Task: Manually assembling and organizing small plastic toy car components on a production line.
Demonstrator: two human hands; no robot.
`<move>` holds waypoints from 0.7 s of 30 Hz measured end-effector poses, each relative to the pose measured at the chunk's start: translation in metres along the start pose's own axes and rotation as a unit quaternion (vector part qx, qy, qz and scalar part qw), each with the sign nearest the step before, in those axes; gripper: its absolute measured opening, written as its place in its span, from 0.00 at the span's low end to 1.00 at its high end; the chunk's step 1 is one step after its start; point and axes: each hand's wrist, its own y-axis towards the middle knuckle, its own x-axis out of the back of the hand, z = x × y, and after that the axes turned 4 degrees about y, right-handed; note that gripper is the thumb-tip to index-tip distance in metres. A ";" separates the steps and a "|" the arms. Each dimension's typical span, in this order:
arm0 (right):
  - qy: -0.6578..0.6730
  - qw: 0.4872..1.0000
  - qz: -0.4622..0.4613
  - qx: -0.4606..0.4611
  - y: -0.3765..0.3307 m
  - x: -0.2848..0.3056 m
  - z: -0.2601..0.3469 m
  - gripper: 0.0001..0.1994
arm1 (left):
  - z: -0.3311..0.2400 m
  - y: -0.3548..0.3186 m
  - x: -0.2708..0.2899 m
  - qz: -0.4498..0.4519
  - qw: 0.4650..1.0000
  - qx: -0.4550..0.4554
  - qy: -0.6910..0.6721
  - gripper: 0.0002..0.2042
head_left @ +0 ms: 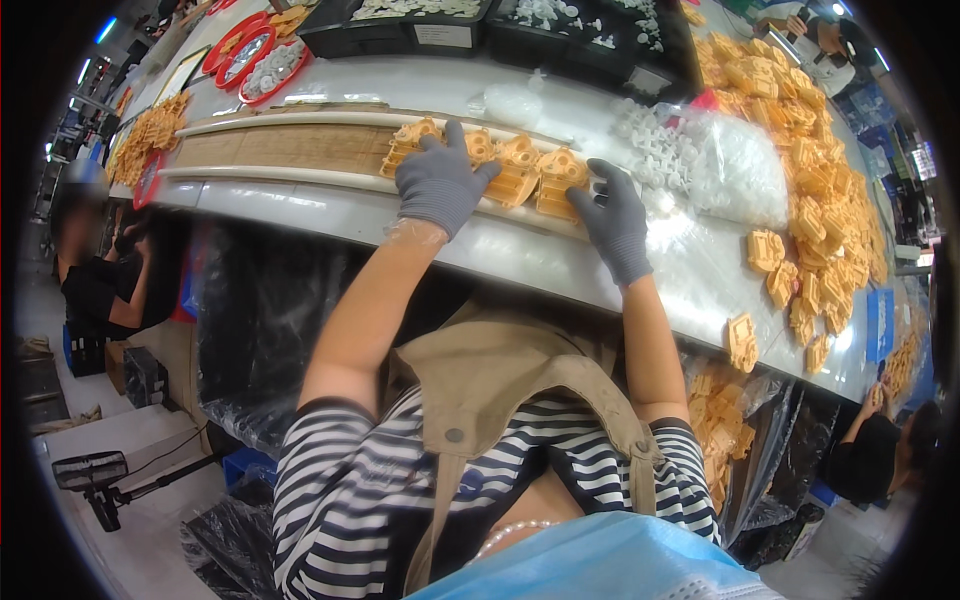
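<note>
Several orange molded plastic parts (515, 172) stand side by side in a row between two white rails on a brown strip. My left hand (442, 188), in a grey glove, lies over the left part of this row. Its index finger is stretched out and its thumb points right, apart from the other fingers. At the right end of the row is my gloved right hand (617, 222). Its thumb and fingers are around the end of the last orange plastic part (560, 180). The undersides of my fingers are hidden.
White plastic pieces (655, 150) and a clear bag (740, 165) lie right of my hands. Beyond is a large orange heap (820, 200). Black bins (400, 30) and red trays (272, 75) stand at the back. Other people work at left and right.
</note>
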 end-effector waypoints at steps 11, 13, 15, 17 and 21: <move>0.046 0.995 0.040 -0.082 0.003 0.005 0.005 0.26 | 0.025 -0.001 -0.010 -0.136 0.985 -0.094 0.059 0.35; 0.057 0.993 0.048 -0.095 0.004 0.006 0.003 0.26 | 0.033 0.004 -0.020 -0.146 0.982 -0.102 0.067 0.34; 0.080 0.993 0.037 -0.076 0.003 0.007 -0.001 0.26 | 0.042 0.010 -0.038 -0.199 0.975 -0.088 0.051 0.34; 0.088 0.992 0.033 -0.089 0.003 0.010 0.003 0.26 | 0.044 0.010 -0.040 -0.195 0.976 -0.089 0.048 0.35; 0.104 0.987 0.028 -0.118 0.000 0.010 0.004 0.26 | 0.043 0.007 -0.040 -0.157 0.982 -0.103 0.020 0.36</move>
